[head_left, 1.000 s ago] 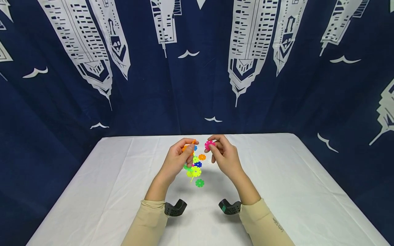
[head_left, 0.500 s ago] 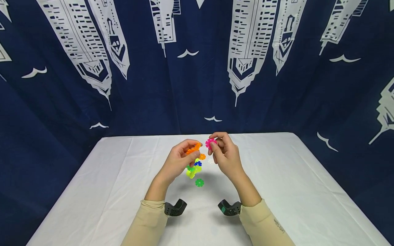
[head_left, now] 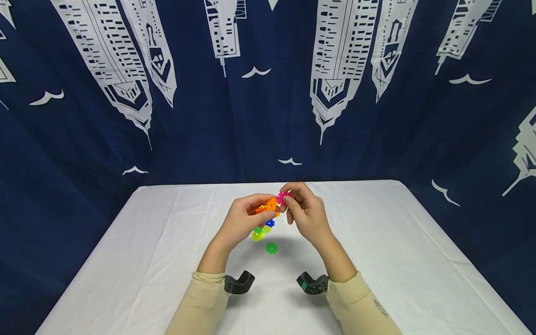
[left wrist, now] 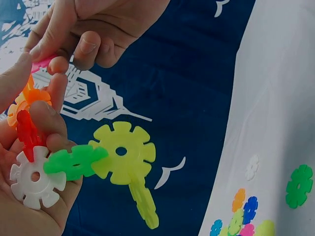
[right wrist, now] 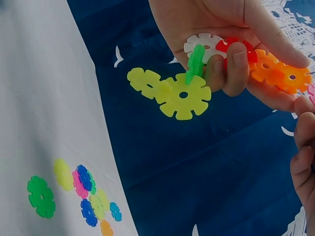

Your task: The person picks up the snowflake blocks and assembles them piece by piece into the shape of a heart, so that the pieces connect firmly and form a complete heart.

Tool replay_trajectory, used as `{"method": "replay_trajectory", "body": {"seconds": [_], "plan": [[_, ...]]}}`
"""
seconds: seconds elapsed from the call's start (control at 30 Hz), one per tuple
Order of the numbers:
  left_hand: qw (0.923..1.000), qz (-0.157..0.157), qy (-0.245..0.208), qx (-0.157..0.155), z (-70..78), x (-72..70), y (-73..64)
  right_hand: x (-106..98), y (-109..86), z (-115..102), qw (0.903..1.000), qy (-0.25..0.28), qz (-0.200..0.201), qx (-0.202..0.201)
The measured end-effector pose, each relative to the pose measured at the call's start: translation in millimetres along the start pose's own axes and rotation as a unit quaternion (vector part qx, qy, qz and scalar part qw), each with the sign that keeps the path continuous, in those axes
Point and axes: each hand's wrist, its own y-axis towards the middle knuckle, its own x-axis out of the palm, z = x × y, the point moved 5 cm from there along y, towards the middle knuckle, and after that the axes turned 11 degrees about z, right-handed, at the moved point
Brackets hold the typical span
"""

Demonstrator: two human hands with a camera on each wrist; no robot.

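My left hand (head_left: 242, 217) holds a chain of interlocked, flower-shaped plastic discs. From the fingertips it runs through two orange discs (right wrist: 294, 84), a red disc (left wrist: 30, 133), a white disc (left wrist: 37, 191) by the palm and a green disc (left wrist: 74, 166). Two yellow discs (left wrist: 137, 160) hang at its free end. Between thumb and fingers, my right hand (head_left: 311, 214) pinches a pink disc (head_left: 282, 198) right at the outer orange disc's edge. Fingers hide much of the pink disc in both wrist views.
Below the hands, several loose discs lie in a small cluster on the white table (head_left: 167, 260), among them a blue disc (head_left: 270, 223). Apart from them lie a green disc (head_left: 271, 248) and a white disc (left wrist: 252, 168). A dark blue printed curtain (head_left: 268, 116) hangs behind.
The left hand has turned and shifted right with its chain, bringing the orange end forward. The pink disc in the right hand has come to it, so the gap between the hands has closed.
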Motion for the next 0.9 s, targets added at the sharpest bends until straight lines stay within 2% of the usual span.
{"method": "replay_trajectory", "body": {"seconds": [0.37,0.63,0.9], "plan": [[0.9999,0.006,0.015,0.003,0.3,-1.5,0.2,0.6,-0.8,-0.9,0.9994,-0.018,-0.003,-0.03],[0.9993,0.029,0.024,0.003,4.3,-1.8,-3.5,7.3,-3.7,-4.8,0.998,-0.006,0.025,-0.057],[0.9984,0.03,0.042,0.024,13.7,-2.3,-4.7,9.0,-4.2,-8.4,0.9958,0.004,0.046,-0.079]]}}
